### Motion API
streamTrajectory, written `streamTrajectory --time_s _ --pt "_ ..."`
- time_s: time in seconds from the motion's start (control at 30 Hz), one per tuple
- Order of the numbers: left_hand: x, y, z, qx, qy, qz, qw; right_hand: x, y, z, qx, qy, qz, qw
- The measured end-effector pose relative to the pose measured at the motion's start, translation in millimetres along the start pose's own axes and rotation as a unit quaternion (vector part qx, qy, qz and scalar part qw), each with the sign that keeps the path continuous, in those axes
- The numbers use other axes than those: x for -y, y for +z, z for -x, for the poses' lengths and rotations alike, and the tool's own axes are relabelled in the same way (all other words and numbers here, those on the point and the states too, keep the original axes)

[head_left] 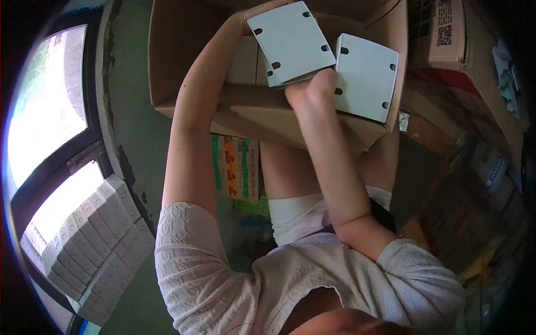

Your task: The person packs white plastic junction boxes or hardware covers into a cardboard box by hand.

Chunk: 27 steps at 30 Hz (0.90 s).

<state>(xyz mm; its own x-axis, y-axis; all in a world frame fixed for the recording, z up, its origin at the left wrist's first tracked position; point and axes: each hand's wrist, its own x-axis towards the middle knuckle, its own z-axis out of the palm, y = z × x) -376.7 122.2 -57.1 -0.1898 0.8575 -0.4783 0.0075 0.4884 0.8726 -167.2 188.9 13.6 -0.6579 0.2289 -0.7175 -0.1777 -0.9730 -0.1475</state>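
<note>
A stack of flat white plates (pixel 293 42) with dark notches near the corners is between my two hands, tilted inside an open cardboard box (pixel 268 114). My left hand (pixel 265 9) is at its far edge, with most of the fingers hidden behind the plates. At the near edge, my right hand (pixel 312 87) grips the stack from below, thumb side showing and fingers out of sight underneath. Beside it on the right lies a second pile of the same white plates (pixel 365 78) in the box, close to my right thumb.
White boxes (pixel 92 240) are stacked at the left by a bright window (pixel 50 106). More cardboard cartons (pixel 441 33) stand at the right. A printed orange and green carton (pixel 235 167) lies below the box, near my legs.
</note>
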Motion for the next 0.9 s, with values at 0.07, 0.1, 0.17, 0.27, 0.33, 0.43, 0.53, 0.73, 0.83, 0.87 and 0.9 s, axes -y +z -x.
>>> streamTrajectory --time_s 0.07,0.1,0.17,0.27,0.33,0.43,0.53,0.73,0.83,0.87,0.9 --pt "2.5 2.4 -0.1 -0.003 0.011 -0.013 1.000 6.9 0.5 5.1 0.015 0.029 0.015 0.999" --pt "1.5 3.6 -1.0 -0.004 0.014 -0.020 1.000 4.3 2.4 9.3 -0.012 0.035 -0.003 0.999" --pt "-4.2 7.1 -0.1 -0.006 0.026 -0.038 0.999 0.7 13.1 25.6 -0.011 0.037 -0.007 0.999" --pt "-6.4 6.7 -1.9 -0.010 0.040 -0.061 0.997 2.6 24.1 59.9 0.020 0.088 0.030 0.995" --pt "-0.5 8.9 -3.4 -0.011 0.056 -0.074 0.996 11.6 46.9 96.7 -0.015 0.143 0.038 0.989" --pt "-10.5 24.8 -1.4 -0.001 -0.032 -0.027 0.999 12.5 57.3 110.3 -0.032 0.182 0.049 0.982" --pt "-12.5 33.6 -0.5 -0.004 -0.060 -0.014 0.998 3.5 40.9 100.0 0.050 0.161 0.026 0.985" --pt "-35.5 51.3 21.6 -0.096 -0.137 0.072 0.983 25.4 39.9 98.4 0.342 0.032 0.452 0.824" --pt "-0.6 36.4 27.9 -0.193 -0.211 0.100 0.953 63.1 36.3 67.8 0.417 -0.239 0.671 0.564" --pt "13.4 32.2 32.5 -0.226 -0.236 0.111 0.938 73.5 30.4 55.0 0.399 -0.420 0.758 0.300" --pt "26.1 29.9 38.8 -0.259 -0.261 0.122 0.922 81.0 20.8 44.1 0.348 -0.432 0.807 0.205"
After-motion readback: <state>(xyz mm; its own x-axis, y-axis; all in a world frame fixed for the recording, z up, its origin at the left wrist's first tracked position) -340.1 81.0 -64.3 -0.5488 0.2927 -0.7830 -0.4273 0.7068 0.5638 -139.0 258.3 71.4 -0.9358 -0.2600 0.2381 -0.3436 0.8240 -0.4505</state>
